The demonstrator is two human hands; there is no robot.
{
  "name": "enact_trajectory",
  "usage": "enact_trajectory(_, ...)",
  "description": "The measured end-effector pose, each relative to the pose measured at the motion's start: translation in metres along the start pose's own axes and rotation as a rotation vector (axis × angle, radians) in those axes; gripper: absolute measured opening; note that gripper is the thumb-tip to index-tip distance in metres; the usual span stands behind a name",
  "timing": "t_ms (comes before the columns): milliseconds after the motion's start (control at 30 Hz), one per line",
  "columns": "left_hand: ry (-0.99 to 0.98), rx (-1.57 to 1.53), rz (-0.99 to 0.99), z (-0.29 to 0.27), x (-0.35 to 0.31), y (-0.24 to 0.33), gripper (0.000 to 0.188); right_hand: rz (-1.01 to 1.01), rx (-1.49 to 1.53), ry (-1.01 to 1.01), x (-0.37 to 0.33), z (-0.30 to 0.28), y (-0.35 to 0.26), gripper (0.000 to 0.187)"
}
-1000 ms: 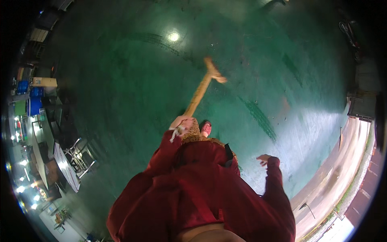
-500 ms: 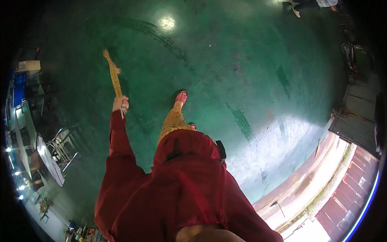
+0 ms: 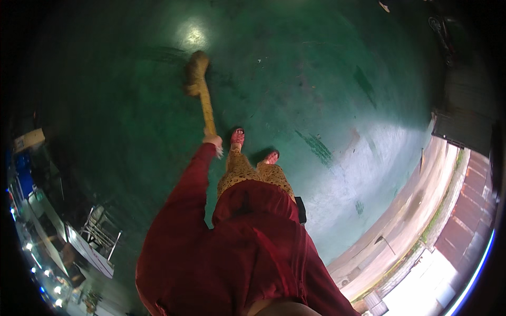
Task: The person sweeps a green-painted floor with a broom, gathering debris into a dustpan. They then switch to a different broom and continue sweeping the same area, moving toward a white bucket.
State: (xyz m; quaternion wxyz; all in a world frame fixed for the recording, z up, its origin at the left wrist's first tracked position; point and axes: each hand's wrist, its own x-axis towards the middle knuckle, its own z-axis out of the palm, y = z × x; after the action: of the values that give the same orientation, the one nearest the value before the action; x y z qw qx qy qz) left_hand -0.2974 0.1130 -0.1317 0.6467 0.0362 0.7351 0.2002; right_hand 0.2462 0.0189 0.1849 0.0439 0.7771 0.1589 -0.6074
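My left hand (image 3: 215,142), at the end of a dark red sleeve, is wrapped round the lower end of a yellowish hand broom (image 3: 207,108). The broom points away from me over the green floor (image 3: 295,95), its brown head smeared by motion at the far end. Whether its bristles touch the floor I cannot tell. Something pale hangs below my fist. Out of view is my right hand; only the upper part of that sleeve shows.
My feet in red sandals (image 3: 238,138) stand just right of the broom. Metal-framed furniture (image 3: 103,231) and a cardboard box (image 3: 29,140) line the left side. A grey platform (image 3: 464,124) stands at the right, beside a bright opening. A shoe (image 3: 384,7) shows at the far right.
My left hand has swung the broom to the right, closer in front of my feet. Its head has turned and looks wider. My second foot now shows. The surroundings have shifted in view.
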Motion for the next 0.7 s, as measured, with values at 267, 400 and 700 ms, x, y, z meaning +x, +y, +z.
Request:
enact_trajectory(267, -0.04, 0.275, 0.267, 0.115, -0.05, 0.012, 0.035, -0.104, -0.018, -0.025, 0.014, 0.01, -0.02, 0.055)
enact_trajectory(400, -0.631, -0.503, -0.007, 0.101, -0.1, 0.065, 0.03, -0.149, 0.011, -0.01, 0.016, 0.006, -0.013, 0.053)
enact_trajectory(700, -0.499, -0.68, -0.012, 0.047, -0.159, 0.102, 0.022, -0.068, 0.119, 0.041, 0.022, -0.007, 0.045, 0.048)
